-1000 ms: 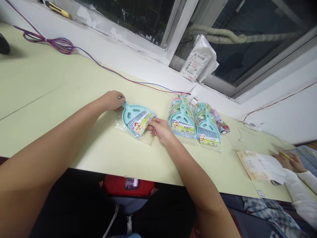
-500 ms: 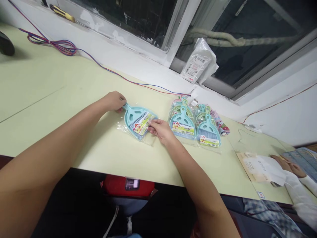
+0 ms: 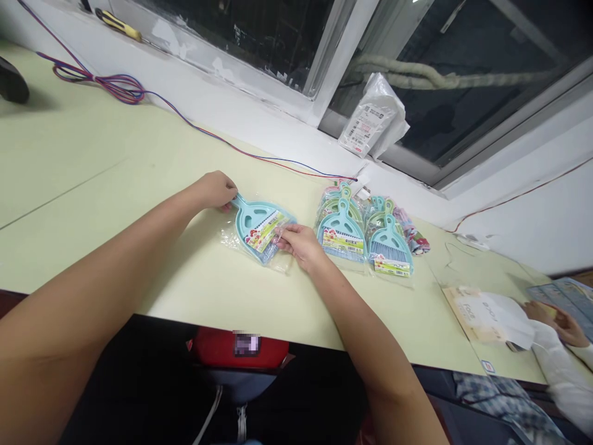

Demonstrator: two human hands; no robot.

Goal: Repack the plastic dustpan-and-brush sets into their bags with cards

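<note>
A light blue dustpan (image 3: 252, 217) with a brush lies in a clear plastic bag on the pale table (image 3: 199, 290). My left hand (image 3: 217, 190) is closed on the dustpan's handle. With fingers pinched, my right hand (image 3: 296, 242) grips the bag near the dustpan's right edge, beside a printed label (image 3: 267, 231) that covers much of the brush. To the right, two overlapping rows of bagged dustpans lie side by side; a blue one (image 3: 341, 224) fronts the left row and another blue one (image 3: 390, 241) fronts the right row.
Red and blue cable (image 3: 115, 88) runs along the wall. A screwdriver (image 3: 118, 25) and a plastic-wrapped packet (image 3: 368, 120) are by the window. At the right, another person's hands (image 3: 560, 324) are near a paper bag (image 3: 491, 318). A red pouch (image 3: 213, 347) is below the table edge.
The label has moved up and left over the brush, hiding more bristles. My hands keep nearly the same places. The other person's hands at the right have shifted.
</note>
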